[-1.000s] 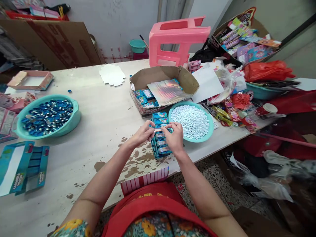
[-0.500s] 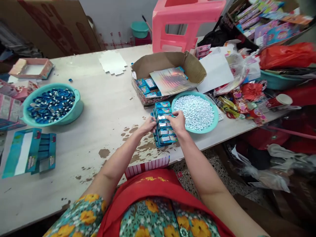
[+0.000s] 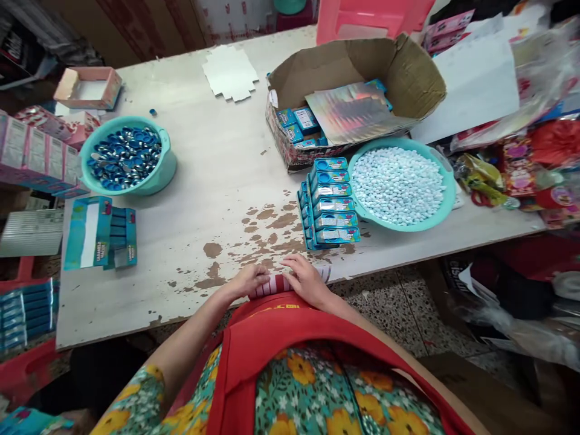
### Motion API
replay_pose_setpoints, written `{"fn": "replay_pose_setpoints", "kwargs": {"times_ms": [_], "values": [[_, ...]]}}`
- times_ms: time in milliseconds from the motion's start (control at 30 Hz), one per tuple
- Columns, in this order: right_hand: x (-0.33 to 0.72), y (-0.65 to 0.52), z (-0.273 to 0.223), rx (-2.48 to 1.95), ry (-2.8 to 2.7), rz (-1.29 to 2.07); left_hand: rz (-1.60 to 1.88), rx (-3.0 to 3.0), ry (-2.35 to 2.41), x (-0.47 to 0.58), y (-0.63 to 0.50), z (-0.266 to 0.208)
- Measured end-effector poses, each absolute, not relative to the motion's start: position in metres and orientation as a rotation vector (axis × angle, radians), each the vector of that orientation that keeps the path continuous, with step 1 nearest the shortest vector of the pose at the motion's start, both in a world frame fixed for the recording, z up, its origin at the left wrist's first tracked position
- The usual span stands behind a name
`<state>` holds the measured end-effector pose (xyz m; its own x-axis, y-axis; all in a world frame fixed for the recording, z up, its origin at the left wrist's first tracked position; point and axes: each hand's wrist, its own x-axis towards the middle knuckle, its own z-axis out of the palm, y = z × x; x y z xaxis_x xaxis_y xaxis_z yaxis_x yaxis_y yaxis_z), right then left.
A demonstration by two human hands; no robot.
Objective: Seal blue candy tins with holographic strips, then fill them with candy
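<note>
My left hand [image 3: 248, 281] is at the table's front edge, its fingers bent together against a red-and-white striped item [image 3: 273, 285]. What lies within those fingers, if anything, I cannot make out. On the item's other side is my right hand [image 3: 307, 279], its fingers stretched forward and the thumb apart. Just beyond the right hand stand stacked rows of small blue boxes [image 3: 335, 205], touched by neither hand. Beside them a turquoise basin [image 3: 448, 199] holds many small pale candies [image 3: 399, 184].
An open cardboard box [image 3: 353, 60] with blue boxes and a shiny sheet stands behind the basin. At left are a turquoise bowl [image 3: 161, 175] of blue and silver pieces and blue cartons [image 3: 97, 235]. Plastic packaging [image 3: 521, 163] clutters the right side.
Both hands have let go of the stacked blue boxes and drawn back to the striped item at the table edge. The boxes stay beside the basin. The view has tilted downward.
</note>
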<state>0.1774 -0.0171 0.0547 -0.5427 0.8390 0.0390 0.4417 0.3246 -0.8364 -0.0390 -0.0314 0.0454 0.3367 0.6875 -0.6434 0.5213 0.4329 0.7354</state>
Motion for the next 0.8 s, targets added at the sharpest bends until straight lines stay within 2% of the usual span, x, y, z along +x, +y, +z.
{"fn": "replay_pose_setpoints", "kwargs": {"times_ms": [133, 367, 500, 667, 800], "values": [[0.167, -0.016, 0.021, -1.083, -2.376, 1.066, 0.233, 1.15, 1.391, -0.037, -0.027, 0.024], [0.169, -0.019, 0.01, -0.928, -2.628, 0.953, 0.286, 0.929, 1.379, -0.041, -0.026, 0.011], [0.172, -0.019, 0.005, -0.927, -2.587, 0.952, 0.267, 0.894, 1.402, -0.041, -0.026, 0.004], [0.17, -0.02, 0.028, -1.005, -2.376, 1.091, 0.19, 1.094, 1.515, -0.041, -0.019, 0.002], [0.172, -0.013, 0.075, -1.257, -1.961, 1.215, 0.322, 1.239, 1.589, -0.036, -0.008, 0.033]]}}
